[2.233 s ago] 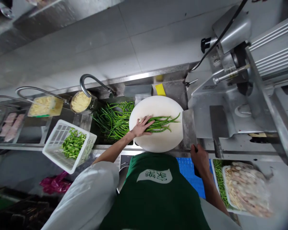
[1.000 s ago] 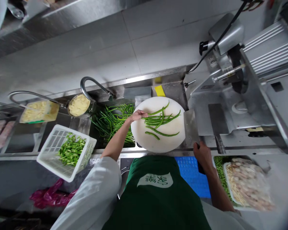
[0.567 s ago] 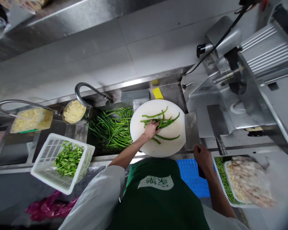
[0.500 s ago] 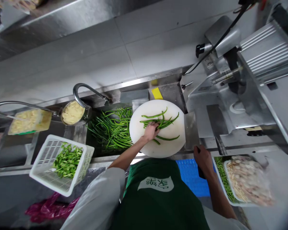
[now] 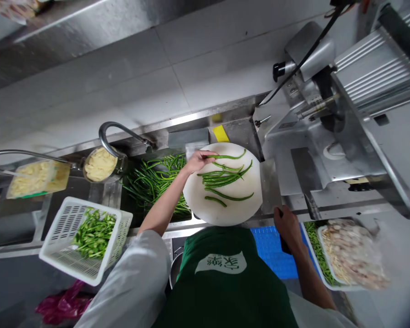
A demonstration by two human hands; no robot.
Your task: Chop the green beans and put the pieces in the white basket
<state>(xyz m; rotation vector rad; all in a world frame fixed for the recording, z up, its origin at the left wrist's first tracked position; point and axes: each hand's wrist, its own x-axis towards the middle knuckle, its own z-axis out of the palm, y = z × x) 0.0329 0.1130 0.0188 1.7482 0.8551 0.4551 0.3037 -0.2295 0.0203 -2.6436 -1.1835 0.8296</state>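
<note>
On the round white cutting board [image 5: 198, 200], several long thin green chili peppers [image 5: 222, 180] lie roughly side by side. My left hand [image 5: 200, 161] is at the board's upper left, its fingers pinched on the end of one green chili pepper [image 5: 230, 157]. Right of the board, my right hand [image 5: 287, 225] is wrapped round the dark handle of a cleaver [image 5: 271, 184]. Its wide blade points away from me beside the board's edge. More whole chili peppers [image 5: 157, 182] fill the sink to the left.
A white basket [image 5: 63, 255] of cut green pieces stands at the left. Behind it are a pot [image 5: 100, 165] of pale slices and a faucet [image 5: 123, 130]. Another cleaver [image 5: 305, 171] lies by the metal slicer [image 5: 321, 109]. A yellow piece [image 5: 220, 133] lies behind the board.
My left hand has moved from the pile to the board's upper left and taken hold of the farthest chili pepper. The others lie closer together. My right hand stays in place with the cleaver.
</note>
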